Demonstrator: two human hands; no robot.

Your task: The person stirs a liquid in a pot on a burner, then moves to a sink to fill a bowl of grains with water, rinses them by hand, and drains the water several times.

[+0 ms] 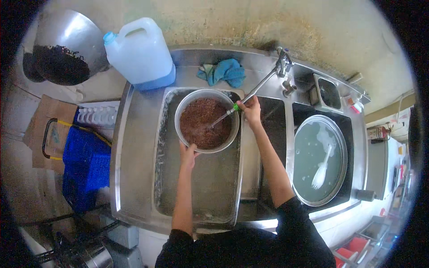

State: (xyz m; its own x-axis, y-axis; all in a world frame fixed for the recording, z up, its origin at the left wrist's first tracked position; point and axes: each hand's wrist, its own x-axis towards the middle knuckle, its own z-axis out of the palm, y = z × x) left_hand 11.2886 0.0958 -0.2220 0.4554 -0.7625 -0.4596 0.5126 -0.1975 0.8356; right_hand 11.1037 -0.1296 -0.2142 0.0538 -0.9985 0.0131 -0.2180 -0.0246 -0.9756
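My left hand grips the near rim of a round metal pot, its thumb on the rim. Reddish-brown grains fill much of the pot's inside. Around the metal spout of the sink faucet, close to its green ring, my right hand is closed. Water runs from the spout's tip onto the grains. Below the pot lies a large rectangular metal tray holding murky liquid. How the pot is supported underneath cannot be seen.
A plastic jug of blue liquid and a blue cloth are behind the tray. On the right, a round basin holds cloudy water and a white slotted utensil. A blue crate stands left, below a big metal bowl.
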